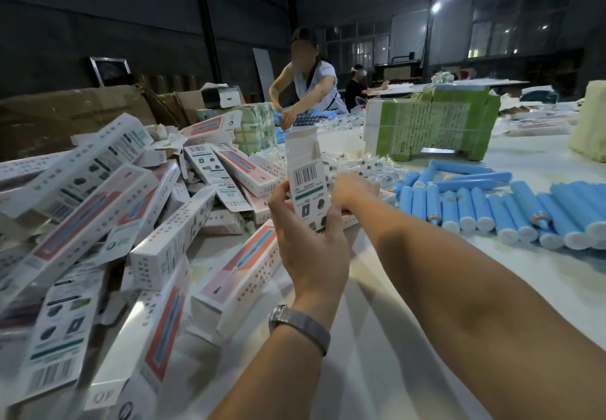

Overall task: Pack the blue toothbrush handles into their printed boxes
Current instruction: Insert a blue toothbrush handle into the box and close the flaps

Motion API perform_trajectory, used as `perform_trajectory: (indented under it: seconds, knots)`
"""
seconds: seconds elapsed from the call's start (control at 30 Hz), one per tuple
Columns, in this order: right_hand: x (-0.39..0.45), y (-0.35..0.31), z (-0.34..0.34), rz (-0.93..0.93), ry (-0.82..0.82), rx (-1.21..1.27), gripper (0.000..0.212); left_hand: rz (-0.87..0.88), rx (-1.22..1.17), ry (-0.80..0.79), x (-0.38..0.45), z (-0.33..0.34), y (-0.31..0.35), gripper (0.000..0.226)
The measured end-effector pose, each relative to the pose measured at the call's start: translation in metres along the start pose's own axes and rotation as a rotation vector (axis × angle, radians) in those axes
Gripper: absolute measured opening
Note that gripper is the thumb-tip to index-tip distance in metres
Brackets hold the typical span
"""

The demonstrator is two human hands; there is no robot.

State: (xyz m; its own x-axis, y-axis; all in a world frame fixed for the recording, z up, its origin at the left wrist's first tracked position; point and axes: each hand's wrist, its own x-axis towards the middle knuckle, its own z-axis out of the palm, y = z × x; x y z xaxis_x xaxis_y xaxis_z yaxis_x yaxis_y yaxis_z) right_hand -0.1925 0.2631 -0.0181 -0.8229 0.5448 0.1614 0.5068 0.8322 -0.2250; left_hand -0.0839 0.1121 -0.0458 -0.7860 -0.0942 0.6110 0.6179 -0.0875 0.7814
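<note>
My left hand [306, 242] holds a white printed box [306, 180] upright by its lower part, barcode side facing me, top flap open. My right hand [352, 191] grips the same box at its right edge, just behind it. A row of blue toothbrush handles [498, 209] lies on the white table to the right, several side by side with white ends toward me. A large heap of printed boxes [108, 223] covers the table on the left. No handle shows in either hand.
A stack of green printed cartons [433, 124] stands behind the handles. Clear plastic packets [357, 160] lie beyond my hands. A person [308, 82] leans over the far end of the table. Brown cardboard [65, 114] stands at back left.
</note>
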Motion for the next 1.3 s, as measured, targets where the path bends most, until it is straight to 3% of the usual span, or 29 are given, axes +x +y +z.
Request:
perform_trajectory:
  seconds: [0.17,0.33,0.5,0.6,0.7,0.77,0.97,1.1,1.17,1.3]
  knots:
    - [0.003,0.006,0.007,-0.026,0.121,0.13,0.018,0.01,-0.005,-0.008,0.0,-0.001,0.0,0.068]
    - [-0.016,0.026,-0.023,-0.057,0.319,0.778,0.023,0.028,0.008,-0.026,-0.003,0.002,0.003,0.066]
    - [-0.085,0.051,-0.077,-0.128,0.308,1.353,0.016,0.023,-0.029,-0.08,-0.008,0.0,0.012,0.05]
    - [-0.135,0.064,-0.109,-0.189,0.346,1.582,0.013,-0.003,-0.085,-0.103,-0.01,0.001,0.012,0.038]
    - [-0.173,0.075,-0.135,-0.248,0.369,1.689,0.03,0.045,-0.051,-0.163,-0.014,0.004,0.014,0.032]
    - [-0.19,0.079,-0.145,-0.258,0.363,1.735,0.035,0.125,-0.012,-0.196,-0.018,0.006,0.014,0.032]
    - [-0.2,0.083,-0.151,-0.257,0.284,1.768,0.023,0.256,0.082,-0.27,-0.024,0.008,0.01,0.027]
    - [-0.198,0.079,-0.143,-0.191,0.182,1.575,0.021,0.301,0.126,-0.301,-0.026,0.009,0.009,0.033]
    - [-0.198,0.079,-0.142,-0.184,0.225,1.403,0.02,0.343,0.138,-0.307,-0.028,0.008,0.01,0.037]
    - [-0.198,0.081,-0.142,-0.245,0.49,1.005,0.015,0.409,0.159,-0.312,-0.029,0.009,0.011,0.025]
